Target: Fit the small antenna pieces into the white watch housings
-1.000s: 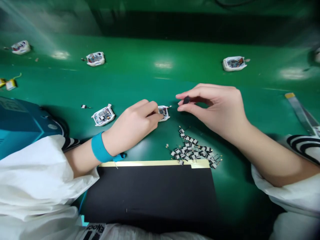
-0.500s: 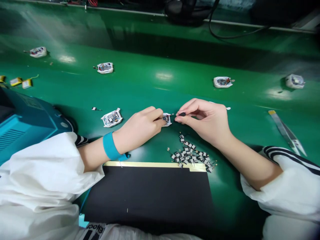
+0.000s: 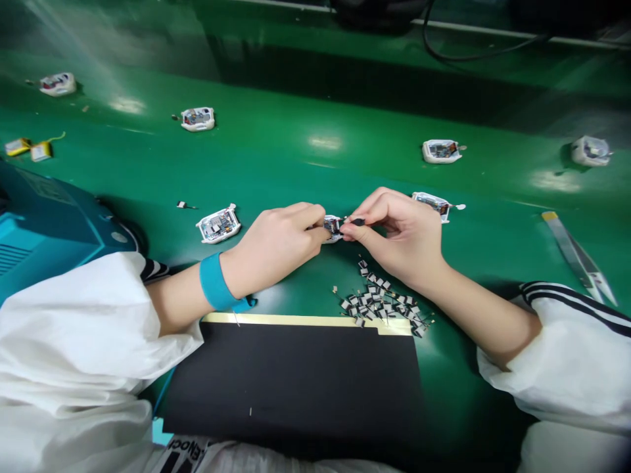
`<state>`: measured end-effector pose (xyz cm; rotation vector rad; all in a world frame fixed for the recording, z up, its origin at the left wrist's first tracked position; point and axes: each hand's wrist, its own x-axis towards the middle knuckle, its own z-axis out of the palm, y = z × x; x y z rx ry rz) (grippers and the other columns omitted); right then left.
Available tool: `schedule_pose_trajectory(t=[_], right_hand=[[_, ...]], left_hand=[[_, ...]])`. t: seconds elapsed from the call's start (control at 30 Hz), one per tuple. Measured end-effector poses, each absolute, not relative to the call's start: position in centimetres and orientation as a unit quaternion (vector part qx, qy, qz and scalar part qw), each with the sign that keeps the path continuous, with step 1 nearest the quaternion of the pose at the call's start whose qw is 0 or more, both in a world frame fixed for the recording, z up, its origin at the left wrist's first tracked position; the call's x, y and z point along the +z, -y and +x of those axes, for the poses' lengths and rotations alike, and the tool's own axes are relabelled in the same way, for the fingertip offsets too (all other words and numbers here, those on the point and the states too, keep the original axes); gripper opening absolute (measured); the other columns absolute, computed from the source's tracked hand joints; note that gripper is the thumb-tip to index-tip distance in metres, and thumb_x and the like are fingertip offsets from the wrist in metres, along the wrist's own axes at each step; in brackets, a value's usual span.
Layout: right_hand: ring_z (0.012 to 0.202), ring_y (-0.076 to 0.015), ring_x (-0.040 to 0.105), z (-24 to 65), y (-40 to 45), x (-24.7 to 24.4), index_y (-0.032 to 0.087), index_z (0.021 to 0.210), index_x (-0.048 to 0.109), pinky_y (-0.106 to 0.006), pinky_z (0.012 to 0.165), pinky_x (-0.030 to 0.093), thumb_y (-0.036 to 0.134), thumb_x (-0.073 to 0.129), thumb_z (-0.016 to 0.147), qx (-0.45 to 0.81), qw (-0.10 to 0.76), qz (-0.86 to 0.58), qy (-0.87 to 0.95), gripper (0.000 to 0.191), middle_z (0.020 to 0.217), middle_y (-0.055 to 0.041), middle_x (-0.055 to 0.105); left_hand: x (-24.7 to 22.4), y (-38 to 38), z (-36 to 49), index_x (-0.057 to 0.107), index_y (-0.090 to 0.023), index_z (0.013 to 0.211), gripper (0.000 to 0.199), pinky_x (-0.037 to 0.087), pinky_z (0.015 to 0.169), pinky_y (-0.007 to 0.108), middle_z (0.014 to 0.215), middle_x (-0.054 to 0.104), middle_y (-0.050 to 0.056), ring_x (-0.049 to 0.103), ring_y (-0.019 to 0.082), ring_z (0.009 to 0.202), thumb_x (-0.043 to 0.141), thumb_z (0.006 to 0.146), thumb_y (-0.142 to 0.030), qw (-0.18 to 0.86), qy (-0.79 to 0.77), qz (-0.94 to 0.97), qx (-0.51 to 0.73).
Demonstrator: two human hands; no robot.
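Observation:
My left hand [image 3: 279, 243], with a teal band on its wrist, is closed on a small white housing [image 3: 334, 231] with a circuit board inside. Its fingers cover the housing's left part. From the right, my right hand [image 3: 407, 236] pinches a small black part [image 3: 359, 222] between thumb and forefinger, at the housing's right edge. Whether this part touches the board I cannot tell. Just below the hands lies a loose pile of small black-and-silver parts with short leads [image 3: 377, 299]. Behind my right hand, another white housing [image 3: 436, 205] is partly hidden.
More open white housings [image 3: 219, 225] are spread over the green table [image 3: 276, 171]. Tweezers [image 3: 579, 256] lie at right. A teal machine [image 3: 64, 217] and yellow battery cells [image 3: 41, 151] are at left. A black mat [image 3: 296, 387] covers the near side.
My right hand has brought the black part closer to the housing in my left hand. The view has shifted slightly, and the housing behind my right hand shows more.

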<state>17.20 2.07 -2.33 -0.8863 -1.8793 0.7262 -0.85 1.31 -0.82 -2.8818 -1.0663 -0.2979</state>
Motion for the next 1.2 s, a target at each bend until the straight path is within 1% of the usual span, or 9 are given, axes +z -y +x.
schedule_pose_trajectory(t=[0.13, 0.37, 0.67, 0.83, 0.93, 1.0, 1.07, 1.13, 1.2], right_hand=[[0.058, -0.0107, 0.053, 17.0, -1.7, -2.2, 0.019, 0.055, 0.038, -0.024, 0.048, 0.044, 0.019, 0.057, 0.073, 0.235, 0.441, -0.371, 0.782, 0.025, 0.059, 0.0004, 0.053], [0.054, -0.0099, 0.051, 16.8, -1.9, -2.6, 0.019, 0.057, 0.034, -0.023, 0.045, 0.042, 0.018, 0.055, 0.074, 0.252, 0.447, -0.362, 0.778, 0.027, 0.059, 0.0009, 0.049], [0.055, -0.0106, 0.049, 16.7, -2.2, -2.8, 0.02, 0.057, 0.029, -0.025, 0.048, 0.039, 0.023, 0.053, 0.076, 0.228, 0.418, -0.358, 0.803, 0.03, 0.058, 0.0016, 0.047], [0.054, -0.0096, 0.047, 16.6, -2.4, -3.0, 0.02, 0.059, 0.029, -0.025, 0.048, 0.04, 0.023, 0.053, 0.075, 0.252, 0.41, -0.38, 0.79, 0.03, 0.06, 0.0015, 0.045], [0.054, -0.0086, 0.047, 16.6, -2.6, -2.9, 0.02, 0.06, 0.031, -0.023, 0.049, 0.041, 0.025, 0.054, 0.075, 0.298, 0.441, -0.388, 0.753, 0.028, 0.062, 0.0016, 0.045], [0.057, -0.0081, 0.049, 17.1, -2.7, -2.7, 0.019, 0.064, 0.034, -0.022, 0.051, 0.042, 0.025, 0.054, 0.075, 0.33, 0.474, -0.389, 0.718, 0.024, 0.066, 0.0016, 0.046], [0.058, -0.0077, 0.051, 17.8, -2.7, -2.4, 0.019, 0.071, 0.035, -0.022, 0.053, 0.043, 0.025, 0.05, 0.079, 0.37, 0.472, -0.386, 0.701, 0.017, 0.067, 0.0023, 0.046], [0.054, -0.0069, 0.05, 18.7, -2.6, -2.1, 0.019, 0.078, 0.036, -0.02, 0.05, 0.042, 0.024, 0.044, 0.082, 0.392, 0.423, -0.392, 0.717, 0.01, 0.064, 0.0038, 0.044], [0.051, -0.0063, 0.046, 19.3, -2.5, -1.9, 0.018, 0.081, 0.039, -0.019, 0.048, 0.039, 0.022, 0.043, 0.082, 0.361, 0.354, -0.413, 0.757, 0.006, 0.061, 0.0042, 0.044]], left_hand=[[-0.8, -1.4, -0.8, 0.06, -0.017, 0.081, 0.023, 0.042, 0.061, 0.022, 0.083, 0.057, 0.003, 0.054, 0.014, 0.078, 0.037, 0.084, -0.021, 0.02, 0.354, -0.93, -0.096], [-0.7, -1.3, -0.6, 0.06, -0.017, 0.081, 0.024, 0.041, 0.061, 0.024, 0.083, 0.056, 0.004, 0.053, 0.014, 0.075, 0.036, 0.084, -0.023, -0.009, 0.368, -0.925, -0.091], [-0.8, -1.3, -0.7, 0.059, -0.016, 0.079, 0.023, 0.04, 0.059, 0.022, 0.082, 0.056, 0.003, 0.053, 0.013, 0.074, 0.036, 0.084, -0.021, 0.028, 0.36, -0.929, -0.087], [-1.0, -1.3, -0.7, 0.058, -0.016, 0.08, 0.025, 0.04, 0.059, 0.022, 0.08, 0.055, 0.003, 0.052, 0.014, 0.075, 0.035, 0.084, -0.021, 0.042, 0.358, -0.928, -0.094], [-0.9, -1.0, -0.5, 0.059, -0.015, 0.081, 0.026, 0.041, 0.063, 0.023, 0.078, 0.053, 0.004, 0.05, 0.014, 0.074, 0.034, 0.085, -0.022, 0.029, 0.363, -0.927, -0.094], [-0.6, -0.6, -0.3, 0.059, -0.014, 0.086, 0.026, 0.042, 0.063, 0.025, 0.077, 0.053, 0.005, 0.05, 0.014, 0.071, 0.035, 0.085, -0.025, 0.02, 0.382, -0.919, -0.099], [-0.2, -0.1, -0.2, 0.055, -0.013, 0.101, 0.028, 0.043, 0.062, 0.025, 0.079, 0.054, 0.005, 0.05, 0.013, 0.069, 0.036, 0.085, -0.026, -0.004, 0.409, -0.905, -0.119], [0.1, 0.2, -0.3, 0.042, -0.011, 0.118, 0.036, 0.044, 0.062, 0.023, 0.084, 0.055, 0.005, 0.051, 0.011, 0.067, 0.036, 0.084, -0.02, -0.074, 0.43, -0.886, -0.157], [0.3, 0.1, -0.4, 0.032, -0.013, 0.125, 0.046, 0.045, 0.063, 0.022, 0.09, 0.055, 0.004, 0.051, 0.009, 0.067, 0.038, 0.08, -0.012, -0.159, 0.433, -0.863, -0.206]])
